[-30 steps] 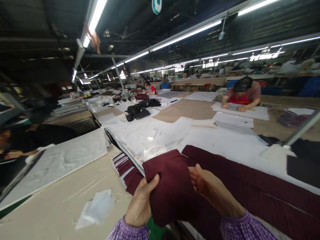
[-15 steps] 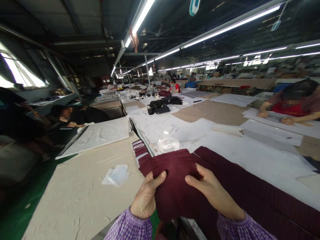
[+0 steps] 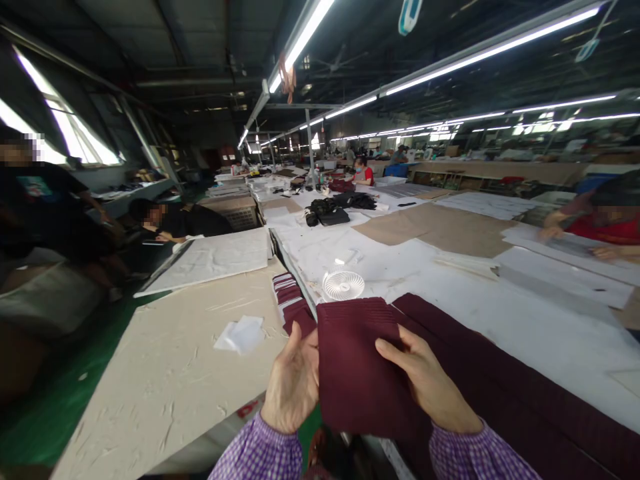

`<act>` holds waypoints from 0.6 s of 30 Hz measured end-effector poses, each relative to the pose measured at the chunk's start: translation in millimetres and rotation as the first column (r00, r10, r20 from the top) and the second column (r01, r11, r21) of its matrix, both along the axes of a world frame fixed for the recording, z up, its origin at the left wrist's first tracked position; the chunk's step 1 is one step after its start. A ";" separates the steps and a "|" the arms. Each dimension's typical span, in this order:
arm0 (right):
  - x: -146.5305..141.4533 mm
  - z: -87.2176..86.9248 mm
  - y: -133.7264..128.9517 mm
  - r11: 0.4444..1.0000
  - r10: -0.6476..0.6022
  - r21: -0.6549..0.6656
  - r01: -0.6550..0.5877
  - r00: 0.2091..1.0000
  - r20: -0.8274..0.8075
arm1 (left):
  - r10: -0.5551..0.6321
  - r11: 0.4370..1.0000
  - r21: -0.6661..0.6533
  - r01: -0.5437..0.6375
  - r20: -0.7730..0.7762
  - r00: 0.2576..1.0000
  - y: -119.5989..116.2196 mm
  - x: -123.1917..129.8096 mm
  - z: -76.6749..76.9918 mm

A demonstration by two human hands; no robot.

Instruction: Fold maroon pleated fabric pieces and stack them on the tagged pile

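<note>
A stack of maroon fabric pieces (image 3: 357, 373) is held up in front of me, its upper edges fanned in thin layers. My right hand (image 3: 425, 373) grips the stack's right side, thumb on the front and fingers partly hidden. At the left edge, my left hand (image 3: 293, 380) is open, with the thumb raised off the cloth and the palm showing. Its fingertips reach behind the stack and are hidden. Just beyond that hand lies a pile of maroon and white-striped pieces (image 3: 290, 300). Long maroon fabric (image 3: 480, 360) stretches over the table to my right.
A white round fan (image 3: 343, 285) stands on the white table (image 3: 540, 313) behind the stack. On the beige board (image 3: 175, 373) at left lies a white scrap (image 3: 241, 335). Black cloth (image 3: 327, 210) lies farther back. People work on both sides.
My left thumb has come off the front of the stack and the left hand has turned palm up at its edge. My right hand keeps its grip. The view has swung slightly left.
</note>
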State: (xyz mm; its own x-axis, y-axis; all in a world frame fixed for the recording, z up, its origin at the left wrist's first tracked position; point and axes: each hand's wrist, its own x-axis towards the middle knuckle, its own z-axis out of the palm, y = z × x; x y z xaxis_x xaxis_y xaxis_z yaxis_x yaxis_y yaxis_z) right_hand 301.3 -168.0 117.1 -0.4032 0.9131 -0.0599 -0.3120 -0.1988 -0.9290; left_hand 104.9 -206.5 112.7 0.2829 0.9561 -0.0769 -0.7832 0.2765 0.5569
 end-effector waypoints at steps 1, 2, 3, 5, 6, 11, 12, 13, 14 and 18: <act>-0.5 -1.3 -0.4 1.000 0.001 -0.023 -0.002 1.000 -0.025 | -0.005 1.000 0.003 0.005 -0.001 1.000 -0.8 0.1 -0.1; -1.1 -2.2 -0.8 0.999 0.000 -0.040 -0.002 0.999 -0.037 | -0.007 1.000 0.004 0.007 -0.002 1.000 -1.5 0.6 -0.5; -1.6 -2.7 -1.3 0.999 -0.002 -0.053 0.000 0.999 -0.038 | -0.007 1.000 0.003 0.007 0.003 1.000 -2.0 1.3 -1.1; -2.1 -2.4 -2.5 0.997 -0.009 -0.074 0.008 1.000 -0.015 | 0.006 1.000 -0.007 -0.006 0.019 1.000 -2.8 2.9 -2.3; -1.9 -1.9 -3.1 0.997 -0.009 -0.080 0.009 1.000 0.002 | 0.020 1.000 -0.013 -0.020 0.026 0.999 -3.2 3.8 -2.8; 0.5 -1.6 -6.8 0.999 0.031 -0.044 -0.026 0.991 0.131 | 0.126 0.989 -0.069 -0.130 -0.067 0.990 -4.7 11.8 -6.2; 0.2 -2.8 -8.5 1.000 0.023 -0.009 -0.022 0.983 0.185 | 0.151 0.985 -0.063 -0.159 -0.116 0.982 -4.7 15.1 -8.2; -0.4 -4.6 -10.6 0.998 -0.002 0.065 -0.014 0.968 0.253 | 0.179 0.981 -0.045 -0.189 -0.169 0.969 -4.5 19.1 -10.9; -1.4 -6.7 -13.2 0.984 -0.053 0.178 -0.007 0.944 0.326 | 0.208 0.975 -0.025 -0.219 -0.220 0.953 -4.1 23.6 -14.0; -2.9 -16.4 -19.5 0.790 -0.326 0.613 -0.036 0.821 0.469 | 0.274 0.955 -0.024 -0.296 -0.307 0.911 -4.9 39.6 -22.0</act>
